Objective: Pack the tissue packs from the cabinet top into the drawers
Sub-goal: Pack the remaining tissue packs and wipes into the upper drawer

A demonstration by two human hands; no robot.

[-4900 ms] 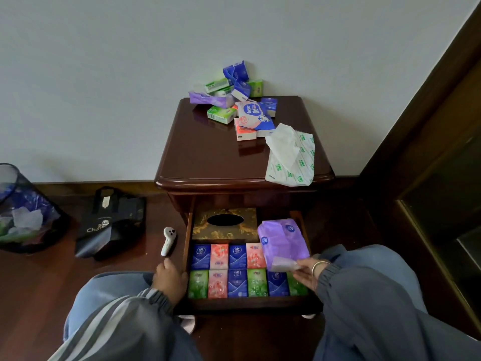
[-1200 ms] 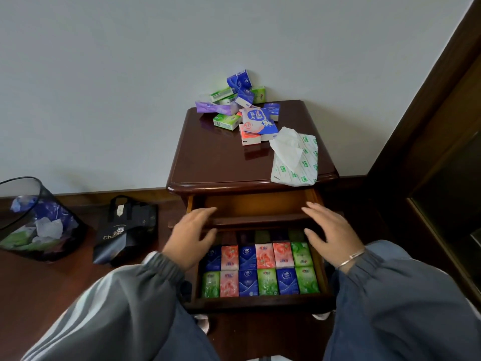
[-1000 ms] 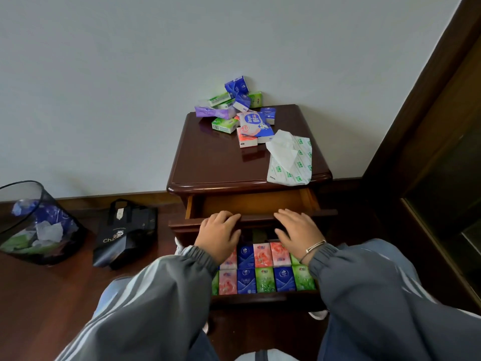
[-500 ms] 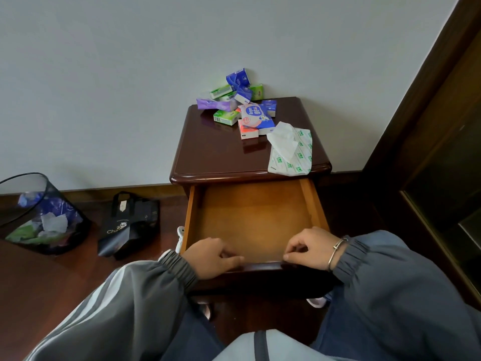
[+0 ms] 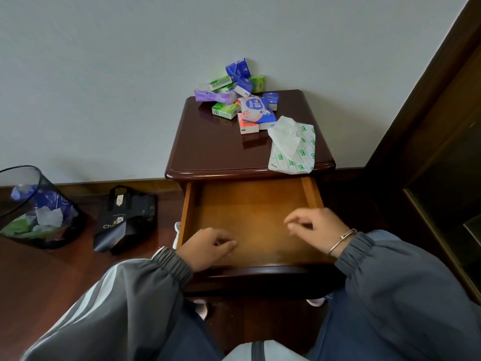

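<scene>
One cabinet top (image 5: 221, 147) of dark polished wood carried a heap of small tissue packs (image 5: 226, 110) pushed back against the wall. In it I counted three blue packs (image 5: 238, 69), at least three green packs (image 5: 220, 82), one purple pack (image 5: 208, 96) and one orange-red pack (image 5: 247, 125), with one larger blue-and-white pack (image 5: 257, 110) lying on top. They overlapped, so the full number could not be fixed. One big soft pack (image 5: 292, 149), white with green print, lay apart near the front right corner, a tissue sticking out of it. One drawer (image 5: 186, 212) stood pulled out below the top, showing its bare wooden floor. Two hands hung over it, each with loosely curled fingers and nothing in its grasp: the left hand (image 5: 208, 246) by the front left, the right hand (image 5: 315, 225) further right, one silver bracelet (image 5: 341, 239) on its wrist. On the floor to the left stood one mesh bin (image 5: 39, 207) of wrappers and one black bag (image 5: 125, 217).
</scene>
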